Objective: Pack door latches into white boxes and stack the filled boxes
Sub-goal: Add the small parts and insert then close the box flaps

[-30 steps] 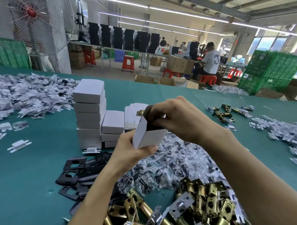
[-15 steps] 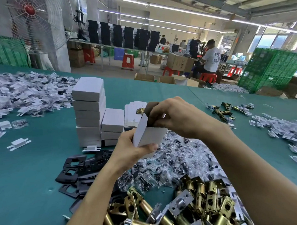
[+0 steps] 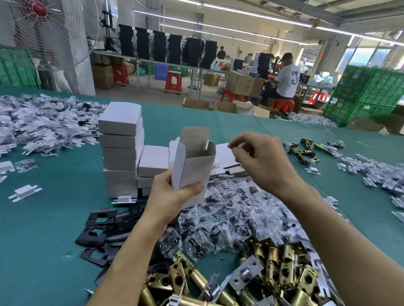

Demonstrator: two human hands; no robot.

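A white box point(image 3: 192, 167) stands upright in the left hand point(image 3: 173, 198), which grips its lower half; its top flap is up and its mouth is open. The right hand point(image 3: 264, 164) hovers just right of that mouth, fingers curled; whether it pinches anything cannot be told. Beyond the left hand rises a stack of closed boxes point(image 3: 121, 151). Below both hands, brass latches point(image 3: 271, 277) lie heaped on the worktop point(image 3: 39, 264).

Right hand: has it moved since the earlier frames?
Yes. The right hand has pulled back to the right, off the open white box that the left hand holds, farther from the stack of filled boxes.
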